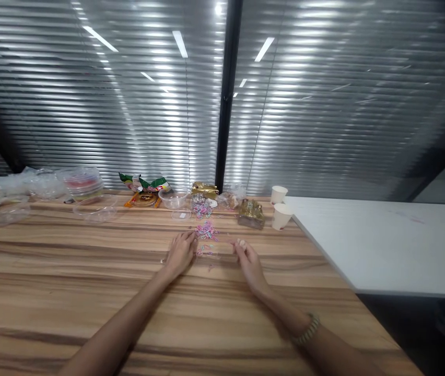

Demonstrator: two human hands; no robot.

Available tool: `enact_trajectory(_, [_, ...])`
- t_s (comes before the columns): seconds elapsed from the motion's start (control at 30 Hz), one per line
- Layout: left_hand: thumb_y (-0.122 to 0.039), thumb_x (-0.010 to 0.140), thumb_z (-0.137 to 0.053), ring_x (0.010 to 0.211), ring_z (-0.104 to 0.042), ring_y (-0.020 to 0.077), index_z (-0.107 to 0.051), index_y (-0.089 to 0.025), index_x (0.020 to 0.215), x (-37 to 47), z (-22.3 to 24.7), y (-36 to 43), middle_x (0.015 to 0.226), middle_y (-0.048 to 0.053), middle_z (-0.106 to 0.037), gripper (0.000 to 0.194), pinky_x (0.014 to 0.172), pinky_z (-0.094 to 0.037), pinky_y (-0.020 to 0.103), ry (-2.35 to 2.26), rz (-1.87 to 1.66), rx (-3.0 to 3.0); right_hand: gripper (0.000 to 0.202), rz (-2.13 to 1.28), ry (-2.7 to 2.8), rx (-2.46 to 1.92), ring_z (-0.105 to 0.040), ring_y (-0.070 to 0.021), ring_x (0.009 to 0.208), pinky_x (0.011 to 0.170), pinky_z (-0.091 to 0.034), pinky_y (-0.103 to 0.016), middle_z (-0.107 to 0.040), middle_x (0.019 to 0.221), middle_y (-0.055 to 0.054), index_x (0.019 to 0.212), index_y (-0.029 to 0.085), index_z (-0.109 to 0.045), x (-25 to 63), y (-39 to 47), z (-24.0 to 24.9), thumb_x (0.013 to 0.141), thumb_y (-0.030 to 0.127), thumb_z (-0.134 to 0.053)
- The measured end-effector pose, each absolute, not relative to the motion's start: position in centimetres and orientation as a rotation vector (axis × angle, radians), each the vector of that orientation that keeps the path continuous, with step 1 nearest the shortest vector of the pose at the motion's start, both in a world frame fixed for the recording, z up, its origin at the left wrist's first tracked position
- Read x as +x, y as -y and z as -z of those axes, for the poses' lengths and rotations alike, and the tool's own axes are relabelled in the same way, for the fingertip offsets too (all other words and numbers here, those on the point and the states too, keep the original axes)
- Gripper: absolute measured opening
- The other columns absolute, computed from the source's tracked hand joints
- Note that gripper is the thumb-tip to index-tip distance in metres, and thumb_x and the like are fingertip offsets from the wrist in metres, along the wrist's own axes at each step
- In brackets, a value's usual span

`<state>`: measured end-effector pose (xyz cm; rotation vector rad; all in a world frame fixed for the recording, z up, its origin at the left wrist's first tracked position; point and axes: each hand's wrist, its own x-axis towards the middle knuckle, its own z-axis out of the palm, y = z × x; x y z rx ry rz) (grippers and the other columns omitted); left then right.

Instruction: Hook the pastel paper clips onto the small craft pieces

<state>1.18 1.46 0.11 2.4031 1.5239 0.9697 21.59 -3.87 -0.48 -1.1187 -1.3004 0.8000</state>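
Note:
My left hand point(182, 250) lies palm down on the wooden table, its fingers loosely bent and a little apart. Its fingertips are beside a heap of small pink, blue and purple plastic pieces point(206, 231). A few loose pieces point(205, 250) lie in front of the heap, between my two hands. To the right, my right hand point(248, 261) has thumb and fingers pinched together; something thin and pinkish shows at the tips, too small to name. A clear container point(199, 205) on its side holds more coloured pieces behind the heap.
Behind the hands stand a clear bowl point(174, 198), gold-coloured packs point(251, 214), two paper cups point(282, 216) and green snack bags point(144, 183). Clear lids point(96, 208) and plastic bags lie at the left. A white table point(395, 245) adjoins at the right; window blinds rise behind.

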Motion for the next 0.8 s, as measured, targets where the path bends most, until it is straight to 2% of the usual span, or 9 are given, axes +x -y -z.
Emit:
enact_trajectory(0.13, [-0.030,0.078,-0.053,0.095,-0.054,0.0231,-0.066,-0.017,0.092,1.9,-1.1,-0.5,0.096,0.008,-0.064,0.023,0.086,-0.040,0.034,-1.295,-1.247,1.949,0.034,-0.775,1.439,-1.121,-0.050,-0.0167,0.071,0.065,-0.038,-0.025,-0.056,0.079,-0.005,0.090,0.013,-0.057,21.4,3.9,0.8,0.080,0.045,-0.050])
enact_trajectory(0.3, [-0.034,0.063,-0.068,0.078,-0.061,0.0228,-0.068,-0.013,0.080,4.7,-1.7,2.2,0.082,0.008,-0.068,0.027,0.070,-0.047,0.030,-1.056,-1.169,1.377,0.026,-0.818,1.607,-1.046,-0.052,-0.0159,0.071,0.066,-0.040,-0.024,-0.059,0.079,-0.003,0.092,0.014,-0.058,21.0,4.5,0.1,0.080,0.038,-0.054])
enact_trajectory(0.5, [-0.030,0.061,-0.072,0.073,-0.061,0.0183,-0.064,-0.011,0.080,5.7,-1.0,3.5,0.078,0.008,-0.067,0.029,0.066,-0.047,0.025,-0.881,-1.093,1.254,0.021,-0.777,1.654,-1.000,-0.053,-0.0150,0.069,0.063,-0.039,-0.023,-0.059,0.074,-0.002,0.076,0.015,-0.060,21.2,4.5,-0.1,0.082,0.034,-0.053])
enact_trajectory(0.8, [-0.030,0.062,-0.072,0.071,-0.061,0.0164,-0.062,-0.012,0.083,5.7,-0.6,3.2,0.073,0.006,-0.067,0.030,0.062,-0.046,0.022,-0.881,-1.126,1.190,0.023,-0.715,1.664,-1.005,-0.046,-0.0130,0.059,0.056,-0.034,-0.021,-0.053,0.063,0.000,0.065,0.015,-0.056,21.2,4.4,0.0,0.080,0.033,-0.055])
